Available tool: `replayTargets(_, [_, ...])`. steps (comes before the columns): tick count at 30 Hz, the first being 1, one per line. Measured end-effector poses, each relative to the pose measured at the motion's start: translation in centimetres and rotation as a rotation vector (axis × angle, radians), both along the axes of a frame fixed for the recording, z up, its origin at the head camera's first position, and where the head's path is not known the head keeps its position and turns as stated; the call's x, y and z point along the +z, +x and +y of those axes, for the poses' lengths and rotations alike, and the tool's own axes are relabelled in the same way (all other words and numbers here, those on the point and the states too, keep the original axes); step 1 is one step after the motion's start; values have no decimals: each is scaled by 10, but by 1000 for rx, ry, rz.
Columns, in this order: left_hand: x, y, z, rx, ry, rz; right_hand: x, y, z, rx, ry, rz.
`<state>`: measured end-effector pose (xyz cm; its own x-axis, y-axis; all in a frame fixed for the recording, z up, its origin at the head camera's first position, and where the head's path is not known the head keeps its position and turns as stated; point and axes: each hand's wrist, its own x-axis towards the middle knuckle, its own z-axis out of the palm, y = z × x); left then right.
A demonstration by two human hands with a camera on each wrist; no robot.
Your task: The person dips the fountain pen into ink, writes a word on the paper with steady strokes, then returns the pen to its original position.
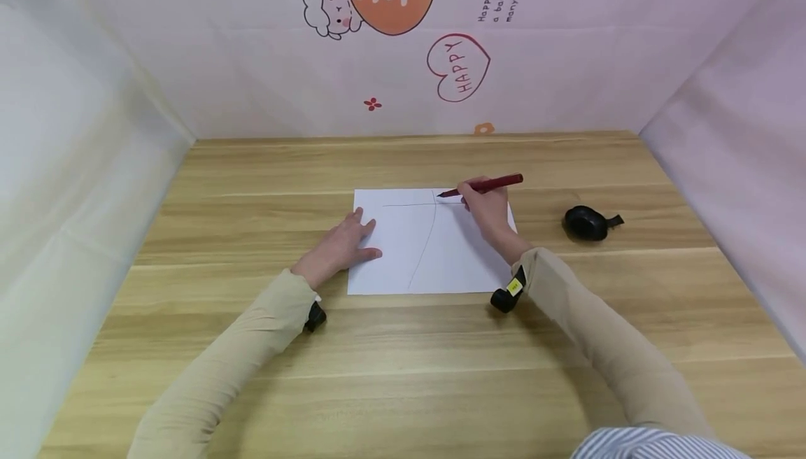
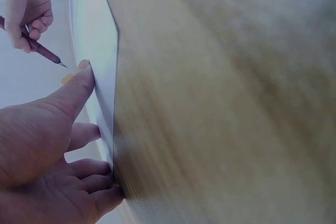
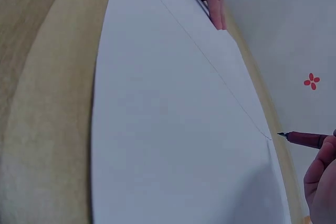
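Item: white rectangular sheet of paper (image 1: 434,249), lying flat near the middle of the light wood-grain bench (image 1: 403,375). Left hand (image 1: 340,245): fingers straight and spread, pressing flat on the sheet's left edge and holding it down; grips nothing. Right hand (image 1: 488,207): fingers pinched round a dark red pen (image 1: 481,185), the pen's tip touching or just above the paper near the sheet's far edge, right of centre. The two hands are well apart, one at each side of the sheet. Marks present on the paper: one thin horizontal line across the far part, and one long, slightly curved line running from the near edge up to meet it; the tip rests just beside that meeting point. Judged progress: drawing is at an early stage, two pencil-thin strokes laid down, most of the sheet bare; the horizontal stroke looks to be the one in hand. Other: small black rounded object with a short strap (image 1: 588,223), on the bench well to the right of the paper, untouched. Surround: pale printed cloth backdrop (image 1: 456,67) with cartoon motifs behind the bench
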<state>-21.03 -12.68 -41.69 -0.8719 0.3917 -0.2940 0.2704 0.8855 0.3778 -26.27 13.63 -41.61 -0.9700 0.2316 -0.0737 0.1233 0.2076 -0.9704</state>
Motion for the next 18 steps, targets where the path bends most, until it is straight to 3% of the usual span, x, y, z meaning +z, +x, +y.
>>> replayTargets(18, [0,-1,0,-2,-5,-10,-14,2,3,6,28,-48])
